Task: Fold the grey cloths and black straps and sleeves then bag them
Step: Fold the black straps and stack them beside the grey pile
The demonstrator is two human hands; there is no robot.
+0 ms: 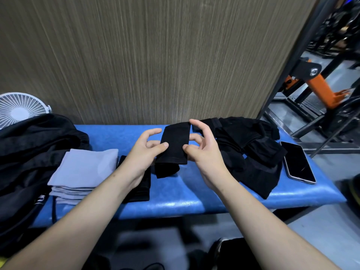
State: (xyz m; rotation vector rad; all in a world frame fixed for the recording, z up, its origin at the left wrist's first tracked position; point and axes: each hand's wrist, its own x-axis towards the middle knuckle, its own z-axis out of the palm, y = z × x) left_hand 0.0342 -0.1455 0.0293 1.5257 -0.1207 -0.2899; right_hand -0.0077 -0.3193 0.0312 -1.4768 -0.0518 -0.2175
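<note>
Head view showed both hands up over the blue counter (175,201) with one black sleeve (173,147) between them. The left hand (144,151) pinched the sleeve's left edge, thumb on top and fingers underneath; the right hand (202,145) pinched the right edge the same way, index finger lifted free. The sleeve hung partly doubled, its lower end bunched and touching the counter.

The step, as I judged it, was finishing this fold. To do it well, the edges needed lining up square before pressing flat, and that bunched lower end wanted smoothing out first (thin stretchy fabric likely creeps). Then it should go onto the folded black stack (140,184), which sat just left of the sleeve, half under the left wrist.

Further left of the sleeve lay the folded grey cloths (83,168), neatly stacked, and beyond them a black bag (29,152). Right of the sleeve sat the unfolded black pile (251,151), so plenty remained. A phone (298,162) lay right of that pile.
</note>
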